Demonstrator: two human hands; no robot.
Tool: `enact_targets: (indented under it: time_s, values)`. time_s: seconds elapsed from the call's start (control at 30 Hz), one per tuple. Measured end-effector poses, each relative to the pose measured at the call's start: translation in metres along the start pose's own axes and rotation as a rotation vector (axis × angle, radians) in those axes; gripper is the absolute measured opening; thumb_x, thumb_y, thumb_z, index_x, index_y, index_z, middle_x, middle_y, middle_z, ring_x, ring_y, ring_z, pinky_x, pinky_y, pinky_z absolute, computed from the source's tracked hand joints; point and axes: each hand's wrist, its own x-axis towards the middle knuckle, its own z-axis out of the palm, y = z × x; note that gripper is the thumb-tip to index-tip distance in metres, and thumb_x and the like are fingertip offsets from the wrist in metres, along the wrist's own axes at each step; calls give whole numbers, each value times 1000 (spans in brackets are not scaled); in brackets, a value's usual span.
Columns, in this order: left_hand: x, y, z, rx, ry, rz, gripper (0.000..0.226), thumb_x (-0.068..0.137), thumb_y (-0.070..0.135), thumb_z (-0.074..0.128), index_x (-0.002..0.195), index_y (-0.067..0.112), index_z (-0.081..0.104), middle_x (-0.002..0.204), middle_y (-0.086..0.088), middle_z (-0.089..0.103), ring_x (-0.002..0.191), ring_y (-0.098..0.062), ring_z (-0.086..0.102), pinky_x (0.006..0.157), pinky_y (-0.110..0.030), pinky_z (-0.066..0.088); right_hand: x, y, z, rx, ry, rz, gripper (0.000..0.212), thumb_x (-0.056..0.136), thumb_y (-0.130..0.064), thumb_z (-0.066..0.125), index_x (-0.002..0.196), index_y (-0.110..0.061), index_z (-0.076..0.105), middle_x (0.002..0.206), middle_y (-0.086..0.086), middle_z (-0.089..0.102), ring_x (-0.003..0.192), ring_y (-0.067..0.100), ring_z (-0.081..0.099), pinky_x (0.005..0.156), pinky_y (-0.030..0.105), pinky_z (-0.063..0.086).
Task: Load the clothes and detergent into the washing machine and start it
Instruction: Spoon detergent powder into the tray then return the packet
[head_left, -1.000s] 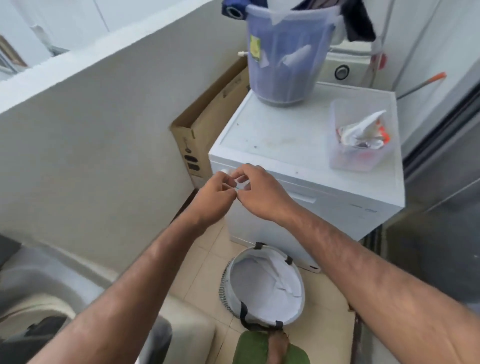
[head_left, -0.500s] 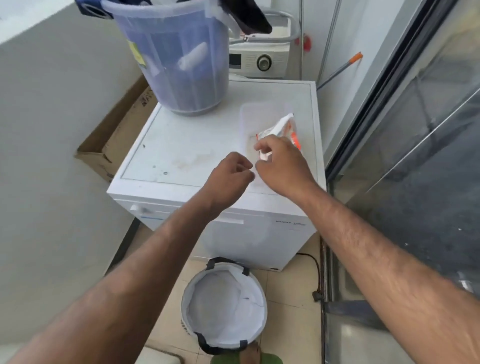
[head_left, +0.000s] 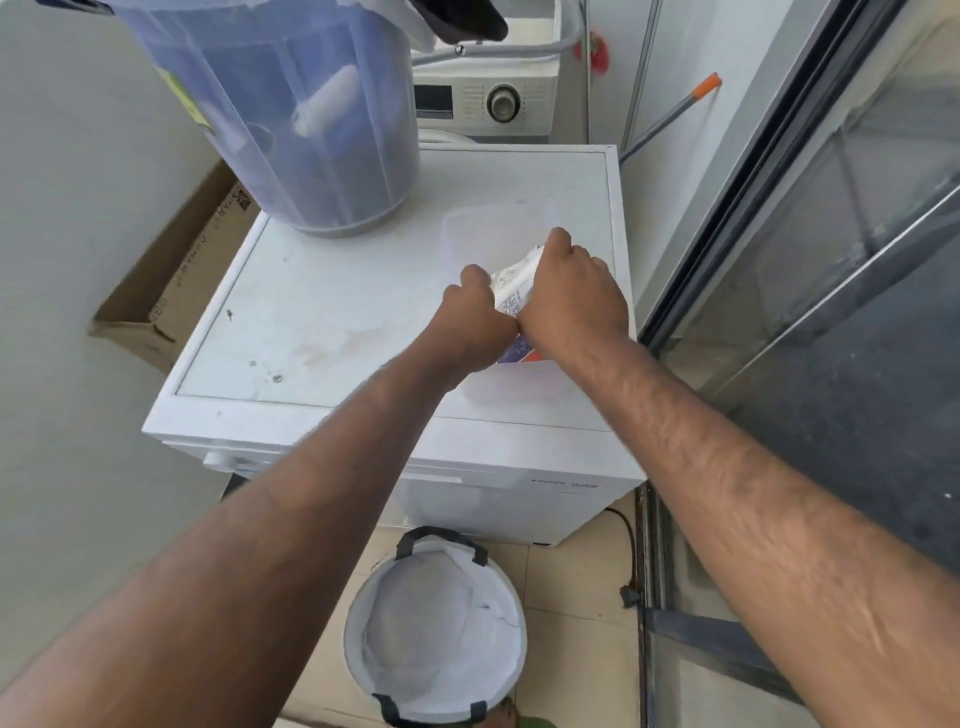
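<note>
A white washing machine (head_left: 322, 312) stands in front of me, its flat top at waist height. On its right side sits a clear plastic tub (head_left: 488, 234). Both hands are inside the tub on a white detergent packet (head_left: 511, 291) with printed text and a red-blue lower end. My right hand (head_left: 571, 296) grips the packet from above. My left hand (head_left: 475, 317) is closed on its left edge. A second washer's control panel with a round dial (head_left: 501, 103) shows behind.
A translucent blue laundry bin (head_left: 291, 114) with clothes stands on the machine's back left. A white-lined basket (head_left: 436, 634) sits on the tiled floor below. A cardboard box (head_left: 176, 275) leans at the left wall. A sliding glass door frame (head_left: 737, 208) runs along the right.
My hands left the machine's front left corner and moved right to the clear tub. The right hand took the packet, then the left hand joined it. My view shifted right and closer.
</note>
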Motion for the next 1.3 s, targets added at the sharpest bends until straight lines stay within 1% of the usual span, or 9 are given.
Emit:
enact_targets:
  time_s: [0.23, 0.37, 0.6, 0.77, 0.93, 1.03, 1.13, 1.23, 1.3]
  values:
    - [13, -2, 13, 132, -171, 20, 79, 90, 24, 77, 152, 16, 29, 126, -8, 62, 115, -28, 60, 98, -39, 54, 23, -2, 3, -146, -50, -20, 45, 97, -24, 66, 132, -7, 46, 124, 14, 67, 113, 37, 65, 70, 38, 40]
    - [18, -4, 15, -28, -173, -35, 43, 98, 17, 66, 131, 21, 38, 95, 1, 63, 92, -21, 56, 72, -22, 49, 31, 1, -4, -164, -110, -64, 48, 93, -17, 65, 135, -7, 45, 123, 16, 66, 113, 39, 63, 72, 39, 42]
    - [19, -6, 10, -24, -183, -57, 46, 93, 14, 64, 130, 21, 38, 86, 2, 59, 74, -9, 53, 61, -22, 41, 38, -1, -7, -129, -225, -93, 49, 90, -29, 66, 138, -25, 56, 128, 7, 66, 115, 35, 62, 81, 36, 45]
    - [12, 1, 2, -57, -210, -98, 70, 68, 21, 58, 136, 12, 42, 94, -1, 54, 85, -22, 48, 68, -31, 39, 39, -13, -2, -158, -265, -76, 41, 92, -35, 63, 131, -26, 63, 127, 5, 67, 115, 32, 63, 84, 36, 48]
    - [14, -3, 2, -111, -183, -134, 75, 83, 17, 57, 153, 13, 29, 111, -8, 58, 100, -27, 55, 77, -34, 45, 39, -16, 7, -213, -144, -83, 37, 89, -15, 68, 125, -23, 69, 120, 10, 69, 110, 34, 65, 76, 34, 45]
    - [11, -2, 1, -133, -167, -128, 67, 93, 11, 52, 155, 13, 26, 111, -8, 57, 101, -29, 57, 76, -34, 48, 37, -15, 11, -173, -74, -92, 31, 89, -14, 71, 119, -20, 73, 117, 11, 70, 106, 35, 67, 78, 34, 49]
    - [5, -3, -3, -228, -156, -118, 70, 76, 19, 57, 141, 18, 32, 119, -15, 65, 112, -34, 67, 93, -47, 60, 35, -18, 10, -92, -24, -101, 31, 88, -11, 71, 117, -21, 76, 116, 12, 71, 105, 35, 67, 80, 35, 51]
    - [5, -13, -9, -428, -74, -130, 63, 74, 20, 60, 133, 18, 36, 117, -19, 68, 106, -37, 71, 95, -49, 60, 33, -25, 0, 12, 25, -84, 35, 85, -12, 74, 118, -25, 77, 116, 10, 74, 104, 33, 68, 79, 33, 50]
    - [-2, -14, -19, -608, -12, -129, 30, 91, 10, 58, 119, 11, 47, 108, -17, 63, 90, -37, 66, 89, -43, 56, 33, -28, -10, 65, 56, -80, 34, 86, -12, 74, 117, -25, 78, 116, 10, 74, 104, 33, 68, 77, 32, 49]
